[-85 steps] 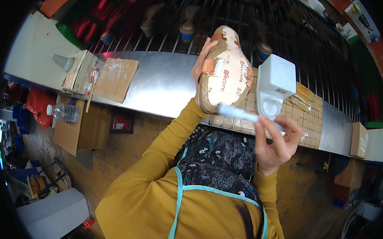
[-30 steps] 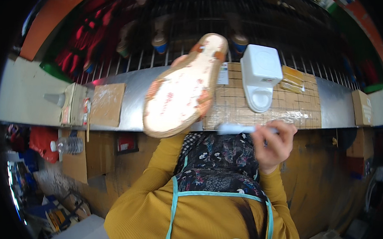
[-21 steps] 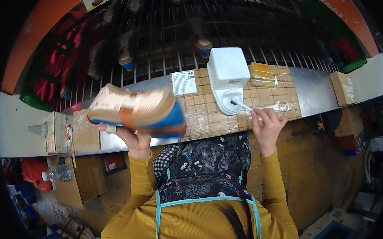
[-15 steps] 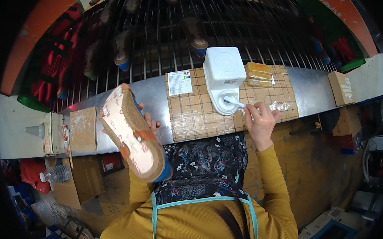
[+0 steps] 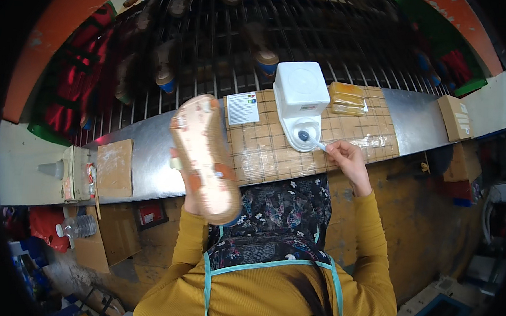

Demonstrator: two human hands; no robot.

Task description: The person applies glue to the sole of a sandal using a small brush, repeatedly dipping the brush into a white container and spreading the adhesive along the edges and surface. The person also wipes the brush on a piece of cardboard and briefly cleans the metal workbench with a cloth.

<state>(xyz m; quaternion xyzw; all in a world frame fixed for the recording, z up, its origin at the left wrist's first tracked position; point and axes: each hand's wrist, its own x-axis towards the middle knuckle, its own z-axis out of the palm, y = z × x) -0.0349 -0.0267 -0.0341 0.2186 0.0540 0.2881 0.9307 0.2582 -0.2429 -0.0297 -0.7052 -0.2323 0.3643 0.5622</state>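
In my left hand (image 5: pixel 191 190) is a shoe on a blue last (image 5: pixel 207 161), its pale patterned underside facing up and brown material around the edge. It hides most of the left fingers and looks a little blurred. My right hand (image 5: pixel 349 162) pinches the white handle of a brush (image 5: pixel 320 145) between thumb and fingers. The brush's dark head rests in the round cup at the foot of a white plastic dispenser (image 5: pixel 302 92). This dispenser stands on a taped cardboard sheet (image 5: pixel 264 158) on the metal bench.
Wrapped yellowish blocks (image 5: pixel 347 99) lie right of the dispenser, a printed card (image 5: pixel 243 109) left of it. A brown box (image 5: pixel 455 118) sits at the right end, a cardboard piece (image 5: pixel 115 167) at the left. Beyond, a rack of metal bars (image 5: pixel 202 81) carries several shoes.
The shoe has swung right and more upright, its underside turned further up. In the cup the brush has shifted, so its dark head shows, and my right hand has moved slightly right and down.
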